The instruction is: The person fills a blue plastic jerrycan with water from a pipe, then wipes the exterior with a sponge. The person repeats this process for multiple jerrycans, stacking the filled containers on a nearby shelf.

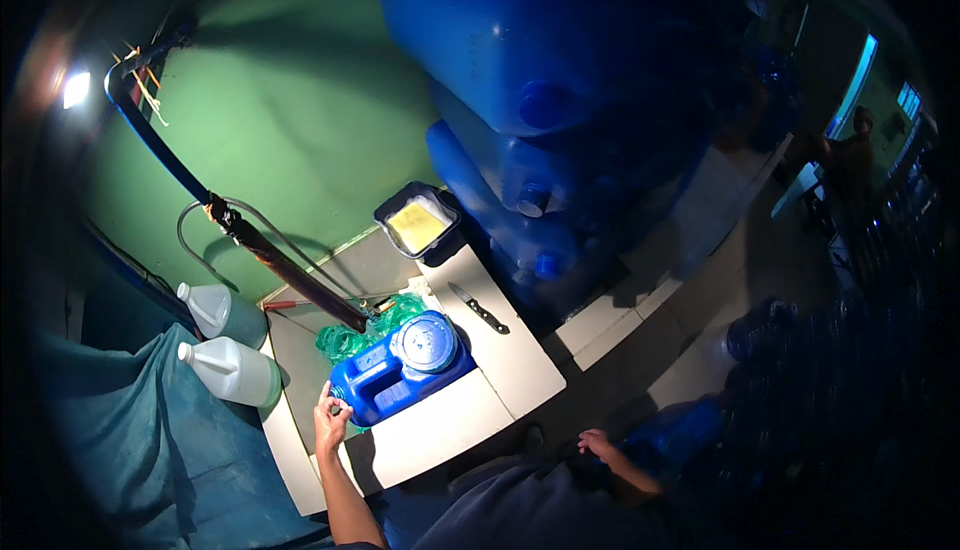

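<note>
A blue plastic jug with a moulded handle lies on its side on the white tiled counter. Its narrow neck points toward my left hand, whose thumb and fingers are closed at the neck. On the jug's far end shows a round, scuffed pale-blue disc. Crumpled translucent green plastic lies behind the jug. My right hand hangs off the counter's near side, fingers loosely bent and apart, with nothing visible in it.
A black-handled knife lies right of the jug. Behind stands a black tub holding a yellow sponge-like block. Two white jugs stand left, beside teal cloth. A dark pipe slants down; large blue containers are stacked at the back right.
</note>
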`<state>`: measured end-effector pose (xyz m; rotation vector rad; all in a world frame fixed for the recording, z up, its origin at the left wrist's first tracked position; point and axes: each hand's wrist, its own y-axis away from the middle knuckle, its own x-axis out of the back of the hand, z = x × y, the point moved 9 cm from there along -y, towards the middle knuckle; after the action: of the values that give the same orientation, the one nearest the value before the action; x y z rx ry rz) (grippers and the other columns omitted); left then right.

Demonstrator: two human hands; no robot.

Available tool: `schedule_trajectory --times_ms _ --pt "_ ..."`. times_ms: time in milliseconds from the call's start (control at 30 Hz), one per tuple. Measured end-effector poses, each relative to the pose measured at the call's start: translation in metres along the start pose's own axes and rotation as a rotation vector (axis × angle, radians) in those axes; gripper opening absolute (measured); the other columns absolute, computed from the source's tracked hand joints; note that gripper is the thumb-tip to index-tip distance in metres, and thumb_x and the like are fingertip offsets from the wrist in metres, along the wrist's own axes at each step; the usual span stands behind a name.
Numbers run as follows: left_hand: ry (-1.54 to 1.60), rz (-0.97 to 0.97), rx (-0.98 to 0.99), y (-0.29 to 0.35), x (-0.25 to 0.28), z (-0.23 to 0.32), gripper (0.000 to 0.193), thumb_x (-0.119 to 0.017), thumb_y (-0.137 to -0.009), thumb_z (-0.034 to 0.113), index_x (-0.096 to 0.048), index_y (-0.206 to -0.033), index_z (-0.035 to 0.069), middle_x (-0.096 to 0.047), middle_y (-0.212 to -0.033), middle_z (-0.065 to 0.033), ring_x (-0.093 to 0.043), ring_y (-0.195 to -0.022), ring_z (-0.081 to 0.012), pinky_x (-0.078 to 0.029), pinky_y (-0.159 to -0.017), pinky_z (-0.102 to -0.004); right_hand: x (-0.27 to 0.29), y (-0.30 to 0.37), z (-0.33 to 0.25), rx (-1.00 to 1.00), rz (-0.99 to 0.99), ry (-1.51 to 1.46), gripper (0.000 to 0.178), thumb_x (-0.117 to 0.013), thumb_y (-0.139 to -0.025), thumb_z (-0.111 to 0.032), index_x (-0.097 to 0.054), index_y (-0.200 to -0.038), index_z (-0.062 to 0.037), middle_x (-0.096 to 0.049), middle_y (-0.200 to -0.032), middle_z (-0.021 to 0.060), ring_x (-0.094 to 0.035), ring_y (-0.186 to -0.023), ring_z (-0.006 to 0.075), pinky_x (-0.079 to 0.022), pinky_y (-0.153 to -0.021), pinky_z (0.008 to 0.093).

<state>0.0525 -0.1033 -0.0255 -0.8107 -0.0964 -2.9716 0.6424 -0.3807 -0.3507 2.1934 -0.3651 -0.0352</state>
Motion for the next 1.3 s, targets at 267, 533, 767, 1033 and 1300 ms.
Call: schedule_trajectory --times_ms 267,533,767,1033,1300 --pt "-0.014 -0.078 0.047 0.008 -0.018 -0.014 0.016 -0.075 -0.07 0.004 -0.059 -0.069 0.004 -0.05 -0.132 -0.0289 -0.033 -0.131 -0.0255 -0.046 -0.098 -0.0394 0.002 0.001 0.003 -0.042 0.017 -0.002 0.024 -0.064 -0.094 -0.017 -0.064 -0.107 0.0032 -0.07 -0.089 0.0169 -0.068 -0.07 0.0235 -0.058 -0.063 0.036" --pt "0.433 0.198 0.034 0.0 0.006 -0.039 0.016 -0.074 -0.086 0.008 -0.059 -0.091 0.007 -0.064 -0.106 -0.0049 -0.06 -0.089 -0.011 -0.048 -0.083 -0.0274 0.001 0.013 -0.016 0.045 -0.089 -0.066 0.024 -0.06 -0.095 -0.015 -0.063 -0.111 0.0034 -0.069 -0.088 0.0173 -0.069 -0.072 0.0236 -0.058 -0.065 0.0348" --pt "0.522 0.389 -0.029 0.002 0.002 -0.043 0.025 -0.077 -0.084 0.003 -0.057 -0.098 0.005 -0.06 -0.092 -0.0011 -0.056 -0.081 -0.0069 -0.05 -0.077 -0.0229 0.015 0.027 -0.018 0.014 -0.018 0.034 0.022 -0.054 -0.098 -0.014 -0.065 -0.11 0.0002 -0.07 -0.081 0.0129 -0.067 -0.071 0.0209 -0.056 -0.07 0.0329" --pt "0.299 0.307 0.029 -0.001 0.005 -0.04 0.045 -0.078 -0.08 0.011 -0.059 -0.118 -0.002 -0.062 -0.095 -0.0025 -0.056 -0.083 -0.0095 -0.05 -0.076 -0.0249 0.018 0.016 -0.003 0.059 -0.092 -0.117 0.018 -0.057 -0.098 -0.014 -0.065 -0.106 0.0007 -0.069 -0.084 0.0143 -0.067 -0.073 0.0208 -0.055 -0.071 0.0338" --pt "0.174 0.097 0.044 -0.009 0.008 -0.034 0.051 -0.08 -0.075 0.006 -0.062 -0.121 -0.003 -0.063 -0.086 -0.0026 -0.056 -0.073 -0.0085 -0.051 -0.069 -0.0253 0.023 0.009 -0.008 -0.028 -0.061 -0.021 0.025 -0.06 -0.096 -0.021 -0.066 -0.114 -0.0044 -0.072 -0.093 0.0099 -0.066 -0.073 0.0183 -0.053 -0.067 0.0312"
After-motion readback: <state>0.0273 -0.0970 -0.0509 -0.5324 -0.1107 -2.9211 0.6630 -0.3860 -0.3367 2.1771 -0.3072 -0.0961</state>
